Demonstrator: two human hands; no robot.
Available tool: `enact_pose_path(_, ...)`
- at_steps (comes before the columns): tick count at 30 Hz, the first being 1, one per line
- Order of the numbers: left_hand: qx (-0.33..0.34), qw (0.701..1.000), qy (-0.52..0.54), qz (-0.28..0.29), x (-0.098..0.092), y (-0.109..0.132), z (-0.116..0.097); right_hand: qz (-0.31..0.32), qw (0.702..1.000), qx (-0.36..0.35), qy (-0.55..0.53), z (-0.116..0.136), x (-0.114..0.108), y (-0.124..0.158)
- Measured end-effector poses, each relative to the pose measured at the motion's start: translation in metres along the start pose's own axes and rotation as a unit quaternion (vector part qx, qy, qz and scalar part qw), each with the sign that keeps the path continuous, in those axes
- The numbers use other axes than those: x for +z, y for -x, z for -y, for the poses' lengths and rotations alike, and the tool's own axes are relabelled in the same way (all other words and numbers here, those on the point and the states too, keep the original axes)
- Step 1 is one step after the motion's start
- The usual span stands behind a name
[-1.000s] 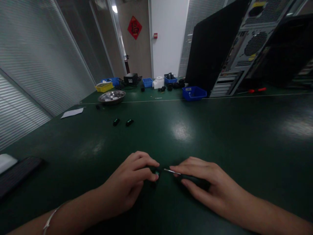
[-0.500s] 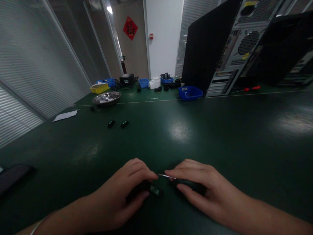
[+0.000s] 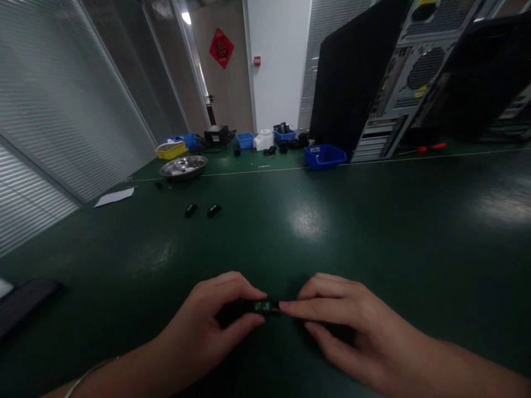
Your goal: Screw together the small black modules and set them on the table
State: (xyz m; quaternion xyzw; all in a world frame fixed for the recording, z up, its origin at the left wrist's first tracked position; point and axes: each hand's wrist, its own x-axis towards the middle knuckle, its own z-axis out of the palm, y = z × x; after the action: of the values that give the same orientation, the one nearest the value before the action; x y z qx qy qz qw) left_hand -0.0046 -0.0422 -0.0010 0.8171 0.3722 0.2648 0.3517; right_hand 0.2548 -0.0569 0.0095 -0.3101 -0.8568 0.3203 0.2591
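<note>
Low in the middle of the head view, my left hand [image 3: 226, 318] pinches a small black casing with a green circuit board [image 3: 263, 306] in it, between thumb and fingers. My right hand [image 3: 348, 320] faces it from the right, closed on a dark-handled tool with a thin metal tip [image 3: 276, 310]. The index finger lies along the tip, which meets the casing's right end. Most of the handle is hidden under the fingers, so its exact kind does not show. Farther off on the green table lie two similar black pieces, one [image 3: 191, 210] left of the other [image 3: 214, 210].
A metal dish [image 3: 183, 167] and a yellow bin [image 3: 171, 150] stand at the back left. A blue bin [image 3: 324, 157] sits before a black computer case [image 3: 357, 83]. A red-handled tool [image 3: 431, 147] lies at the back right, a dark keyboard [image 3: 31, 301] at the left edge.
My left hand has levelled the casing and raised it slightly. The metal tip in my right hand, apart from the casing before, is now at its right end.
</note>
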Motion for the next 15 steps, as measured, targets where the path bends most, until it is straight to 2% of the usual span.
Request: enact_pose_path(15, -0.003, 1.000, 0.010, -0.011, 0.0023, 0.0043, -0.0049, -0.011, 1.000, -0.001, 0.006, -0.0023, 0.0060, 0.0023)
